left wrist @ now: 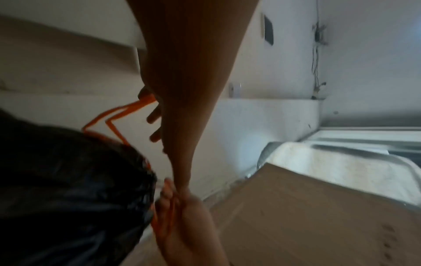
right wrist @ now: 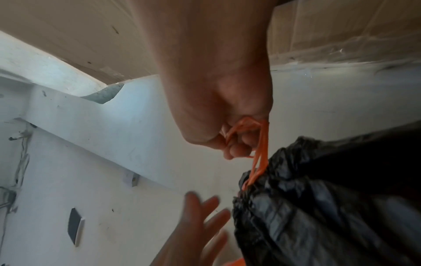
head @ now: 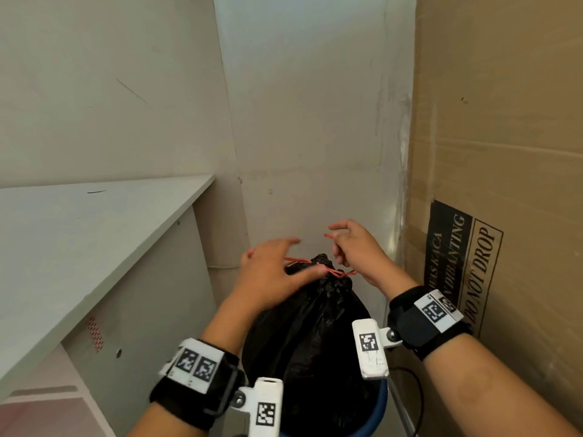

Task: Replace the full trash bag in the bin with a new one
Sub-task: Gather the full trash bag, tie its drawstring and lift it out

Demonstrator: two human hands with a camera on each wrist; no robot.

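A full black trash bag (head: 315, 326) stands in a blue bin (head: 381, 402), its neck gathered by a red-orange drawstring (head: 337, 273). My right hand (head: 350, 247) is just right of the neck and above it. In the right wrist view its curled fingers (right wrist: 237, 149) pinch the drawstring (right wrist: 259, 153), which runs taut down to the bag (right wrist: 318, 198). My left hand (head: 271, 269) hovers over the left of the neck with fingers straight and spread (right wrist: 198, 219). A loop of drawstring (left wrist: 118, 111) rises from the bag (left wrist: 68, 189) to those fingers.
A white desk (head: 79, 231) stands close on the left. A tall cardboard box (head: 504, 152) marked DO NOT DROP fills the right side. The bin sits in the narrow gap between them, against the wall corner. A black cable (head: 416, 389) hangs by the bin's right.
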